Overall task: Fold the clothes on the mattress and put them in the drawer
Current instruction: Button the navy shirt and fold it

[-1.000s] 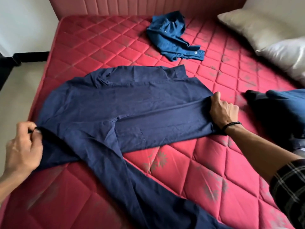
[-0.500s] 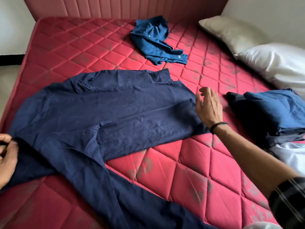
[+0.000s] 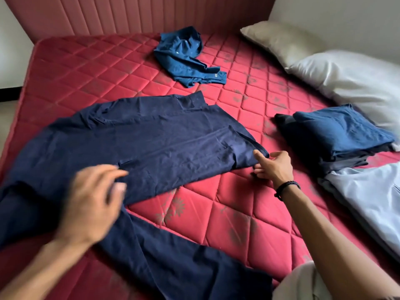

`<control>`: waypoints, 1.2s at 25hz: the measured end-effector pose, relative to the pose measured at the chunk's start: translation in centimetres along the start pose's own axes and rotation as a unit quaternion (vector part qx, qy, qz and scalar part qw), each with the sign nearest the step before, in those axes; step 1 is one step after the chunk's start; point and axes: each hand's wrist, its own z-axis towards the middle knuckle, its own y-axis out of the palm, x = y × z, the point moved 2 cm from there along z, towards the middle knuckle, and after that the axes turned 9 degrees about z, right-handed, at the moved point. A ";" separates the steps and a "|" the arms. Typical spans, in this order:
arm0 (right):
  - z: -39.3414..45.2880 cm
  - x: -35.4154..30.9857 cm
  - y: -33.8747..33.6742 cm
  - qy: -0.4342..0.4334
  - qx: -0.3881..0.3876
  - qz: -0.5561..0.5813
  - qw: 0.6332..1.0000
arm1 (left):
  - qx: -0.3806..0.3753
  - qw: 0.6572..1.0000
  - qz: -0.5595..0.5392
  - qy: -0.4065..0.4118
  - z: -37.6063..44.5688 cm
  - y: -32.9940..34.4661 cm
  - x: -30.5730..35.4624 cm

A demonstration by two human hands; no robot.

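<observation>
- The dark navy cotton shirt (image 3: 134, 144) lies spread across the near-left part of the red quilted mattress (image 3: 227, 215), one long sleeve trailing toward the near edge.
- Right hand (image 3: 273, 166) is at the shirt's right hem corner, fingers (image 3: 258, 154) loosely parted and just touching the cloth; no firm pinch that I can see.
- Left hand (image 3: 91, 204) hovers above the shirt's middle, blurred, fingers spread and holding nothing.
- This fabric looks light, soft and limp; it will sag and crease wherever it isn't supported, so the hem corners and shoulder seams look like the places to take hold.
- The stray sleeve probably needs laying onto the body first.
- Room: bare mattress lies between shirt and near-right edge, good for folding.
- The folded blue stack (image 3: 337, 137) sits near the right edge; the crumpled blue garment (image 3: 186, 57) waits by the far edge, well apart.
- No drawer in view.
</observation>
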 end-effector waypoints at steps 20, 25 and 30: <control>-1.7 1.8 3.0 -0.301 0.037 -0.248 0.920 | -0.194 0.979 0.034 0.058 -1.2 13.0 13.9; 1.6 0.0 -1.1 -0.122 -0.010 -0.156 0.980 | -0.187 0.980 0.047 0.058 -1.4 13.2 14.1; 3.2 0.3 -2.1 -0.037 -0.037 -0.143 0.988 | -0.192 0.979 0.052 0.053 -1.4 13.0 14.4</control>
